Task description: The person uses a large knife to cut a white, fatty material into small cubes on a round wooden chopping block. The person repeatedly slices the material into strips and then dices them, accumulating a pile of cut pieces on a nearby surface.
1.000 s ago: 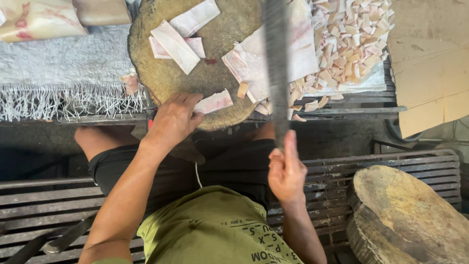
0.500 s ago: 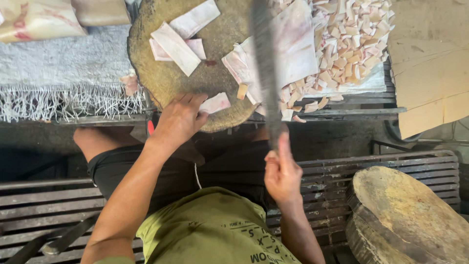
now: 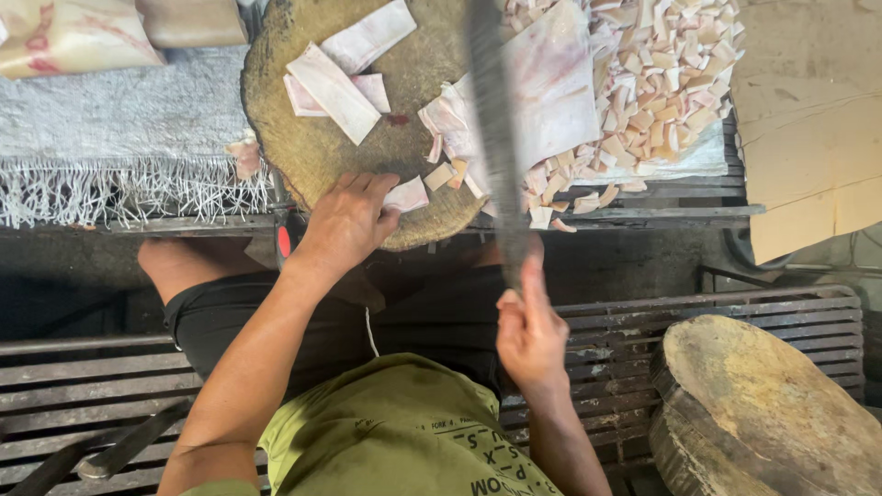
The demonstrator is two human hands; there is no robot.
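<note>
Now the knife (image 3: pixel 494 138), gripped in the closed right hand (image 3: pixel 530 335), has swung further left over the chopping block (image 3: pixel 312 147). Left hand (image 3: pixel 347 223) stays open, fingers on a pale strip (image 3: pixel 406 195) at the block's near edge.

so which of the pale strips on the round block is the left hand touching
The small pale piece at the block's near edge, under the left hand's fingertips; the longer strips lie farther away, untouched.

A round wooden chopping block (image 3: pixel 367 138) is showing a rough, matt, worn top. Pale, glossy strips of meat (image 3: pixel 335 87) are lying on it. The long knife (image 3: pixel 494 138) is looking like dull grey metal. A frayed woven cloth (image 3: pixel 119 147) is hanging beside the block's left edge.
</note>
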